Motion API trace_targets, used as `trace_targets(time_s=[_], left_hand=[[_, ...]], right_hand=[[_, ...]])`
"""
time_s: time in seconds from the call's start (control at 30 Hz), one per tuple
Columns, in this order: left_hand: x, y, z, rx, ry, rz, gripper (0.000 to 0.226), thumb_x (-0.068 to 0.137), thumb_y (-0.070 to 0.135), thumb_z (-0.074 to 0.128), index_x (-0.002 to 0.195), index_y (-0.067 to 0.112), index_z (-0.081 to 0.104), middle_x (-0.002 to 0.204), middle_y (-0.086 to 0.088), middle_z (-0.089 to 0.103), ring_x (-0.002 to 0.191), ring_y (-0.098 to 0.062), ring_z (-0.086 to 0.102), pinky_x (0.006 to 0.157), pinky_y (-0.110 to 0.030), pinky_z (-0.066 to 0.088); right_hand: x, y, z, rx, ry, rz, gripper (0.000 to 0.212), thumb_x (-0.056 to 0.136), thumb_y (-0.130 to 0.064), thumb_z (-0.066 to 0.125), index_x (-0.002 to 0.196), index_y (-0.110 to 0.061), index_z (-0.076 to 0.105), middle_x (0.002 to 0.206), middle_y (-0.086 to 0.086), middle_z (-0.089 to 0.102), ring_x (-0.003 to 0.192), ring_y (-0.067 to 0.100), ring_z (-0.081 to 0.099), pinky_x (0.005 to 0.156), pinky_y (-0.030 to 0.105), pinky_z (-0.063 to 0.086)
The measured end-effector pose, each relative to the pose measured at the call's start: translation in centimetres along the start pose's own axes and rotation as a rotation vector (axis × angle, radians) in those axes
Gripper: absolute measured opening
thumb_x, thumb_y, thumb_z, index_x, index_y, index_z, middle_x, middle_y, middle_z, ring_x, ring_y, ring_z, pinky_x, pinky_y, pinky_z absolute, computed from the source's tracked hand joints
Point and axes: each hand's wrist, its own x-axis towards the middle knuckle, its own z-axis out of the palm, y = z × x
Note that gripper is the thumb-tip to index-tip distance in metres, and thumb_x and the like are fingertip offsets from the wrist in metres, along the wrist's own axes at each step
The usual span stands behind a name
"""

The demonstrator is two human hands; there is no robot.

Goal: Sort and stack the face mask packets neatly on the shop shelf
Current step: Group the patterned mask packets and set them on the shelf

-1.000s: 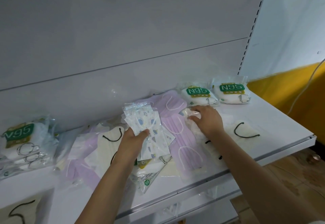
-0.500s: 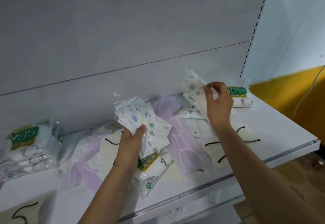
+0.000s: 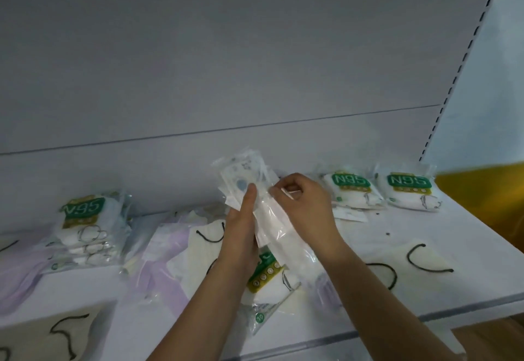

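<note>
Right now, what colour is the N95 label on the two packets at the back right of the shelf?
Green with white lettering, on both N95 packets; the head view shows it.

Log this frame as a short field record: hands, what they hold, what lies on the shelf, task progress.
left hand: left hand grips a bundle of printed mask packets, thumb up its front
right hand: right hand pinches the same bundle at its right edge
shelf right rear: two N95 packets side by side
shelf left: stack of N95 packets
shelf middle: loose purple mask packets and cream masks with black ear loops, unsorted
surface: white shop shelf
progress: sorting partly done
</note>
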Motion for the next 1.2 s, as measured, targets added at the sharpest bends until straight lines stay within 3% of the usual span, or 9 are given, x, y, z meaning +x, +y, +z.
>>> trace_targets(time_s=[0.2, 0.3, 0.53, 0.67, 0.8, 0.87, 0.97, 1.03, 1.2], left_hand=[[0.0, 0.6, -3.1, 0.051, 0.131, -0.14, 0.03, 0.097, 0.039, 0.061, 0.116, 0.017, 0.069, 0.097, -0.005, 0.078, 0.088, -0.027, 0.075, 0.077, -0.042, 0.059], [-0.5, 1.0, -4.0, 0.088, 0.086, -0.224, 0.024, 0.098, 0.033, 0.06, 0.104, 0.013, 0.072, 0.088, -0.006, 0.078, 0.073, -0.022, 0.075, 0.058, -0.032, 0.056], [-0.5, 1.1, -4.3, -0.045, -0.073, -0.375, 0.034, 0.098, 0.038, 0.055, 0.118, 0.014, 0.07, 0.114, -0.013, 0.074, 0.096, -0.031, 0.074, 0.084, -0.047, 0.055], [0.8, 0.9, -6.1, -0.294, -0.18, -0.428, 0.076, 0.09, 0.07, 0.046, 0.136, 0.011, 0.06, 0.137, -0.019, 0.06, 0.126, -0.039, 0.058, 0.111, -0.055, 0.038], [1.2, -0.1, -5.5, 0.005, -0.135, -0.31, 0.041, 0.094, 0.028, 0.064, 0.128, 0.006, 0.064, 0.117, -0.016, 0.072, 0.104, -0.031, 0.071, 0.087, -0.045, 0.057], [1.3, -0.9, -5.0, 0.103, -0.045, -0.28, 0.035, 0.091, 0.012, 0.068, 0.124, 0.001, 0.065, 0.107, -0.016, 0.075, 0.094, -0.031, 0.074, 0.071, -0.04, 0.061], [1.4, -1.5, -4.5, 0.138, 0.02, -0.26, 0.035, 0.089, 0.01, 0.072, 0.122, 0.003, 0.064, 0.103, -0.014, 0.076, 0.09, -0.029, 0.075, 0.061, -0.037, 0.061], [1.5, -1.6, -4.3, 0.133, 0.038, -0.262, 0.039, 0.087, 0.011, 0.074, 0.124, 0.004, 0.062, 0.103, -0.013, 0.077, 0.091, -0.029, 0.075, 0.06, -0.036, 0.061], [1.2, -1.6, -4.1, 0.128, 0.019, -0.259, 0.039, 0.089, 0.011, 0.071, 0.126, 0.005, 0.062, 0.108, -0.011, 0.076, 0.096, -0.028, 0.074, 0.06, -0.034, 0.061]], right_hand=[[0.9, -0.9, -1.0, 0.219, 0.114, 0.02, 0.015, 0.084, -0.021, 0.077, 0.082, -0.015, 0.064, 0.051, -0.021, 0.052, 0.047, 0.0, 0.044, 0.05, 0.01, 0.033], [2.0, -4.7, -2.6, 0.441, 0.24, -0.127, 0.014, 0.087, -0.012, 0.073, 0.083, -0.017, 0.061, 0.063, -0.019, 0.057, 0.058, 0.0, 0.049, 0.06, 0.014, 0.041], [1.1, -5.9, -1.8, 0.516, -0.093, -0.297, 0.022, 0.085, 0.006, 0.067, 0.084, -0.016, 0.064, 0.089, -0.004, 0.072, 0.093, 0.012, 0.067, 0.086, 0.021, 0.05], [-2.6, 0.1, -2.7, 0.317, -0.567, -0.094, 0.012, 0.087, -0.003, 0.069, 0.087, -0.014, 0.066, 0.102, -0.004, 0.075, 0.111, 0.007, 0.064, 0.097, 0.026, 0.049], [-3.5, 3.9, -4.1, 0.145, -0.75, -0.096, 0.01, 0.093, -0.018, 0.066, 0.101, -0.016, 0.071, 0.123, -0.013, 0.069, 0.13, 0.003, 0.052, 0.111, 0.024, 0.038], [-2.9, 5.2, -4.9, 0.135, -0.601, -0.024, 0.014, 0.094, -0.023, 0.065, 0.105, -0.02, 0.072, 0.118, -0.015, 0.07, 0.118, 0.003, 0.06, 0.104, 0.024, 0.046], [-0.2, 9.6, -6.9, -0.506, -0.233, -0.075, 0.02, 0.094, -0.03, 0.063, 0.112, -0.023, 0.068, 0.113, -0.011, 0.068, 0.108, 0.011, 0.061, 0.093, 0.029, 0.049], [1.1, 12.5, -8.1, -0.893, -0.231, 0.004, 0.03, 0.095, -0.032, 0.059, 0.124, -0.023, 0.062, 0.123, -0.004, 0.063, 0.114, 0.018, 0.056, 0.091, 0.031, 0.045], [3.0, 14.0, -8.2, -1.093, -0.176, -0.124, 0.028, 0.096, -0.034, 0.053, 0.114, -0.021, 0.07, 0.106, 0.002, 0.07, 0.102, 0.023, 0.06, 0.078, 0.031, 0.044]])
